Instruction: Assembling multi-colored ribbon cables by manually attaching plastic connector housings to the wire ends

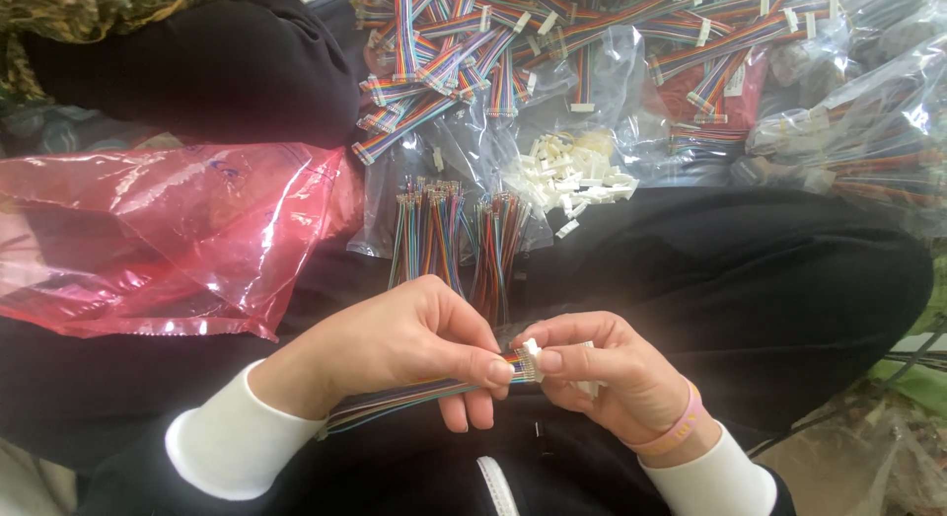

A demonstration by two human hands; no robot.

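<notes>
Left hand pinches the ribbon cable, its long axis running rightward into the white connector pinched by right hand.

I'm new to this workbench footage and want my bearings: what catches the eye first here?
At bottom centre, the left hand and right hand pinch a rainbow ribbon cable and a small white connector. Above lie a white connector pile, many finished cables, and a pink plastic bag at left.

Informal cable-assembly workplace: heaps of rainbow ribbon cables, loose white connector housings and clear plastic bags are lying around a person's lap (floor-level seating, apparently).
</notes>
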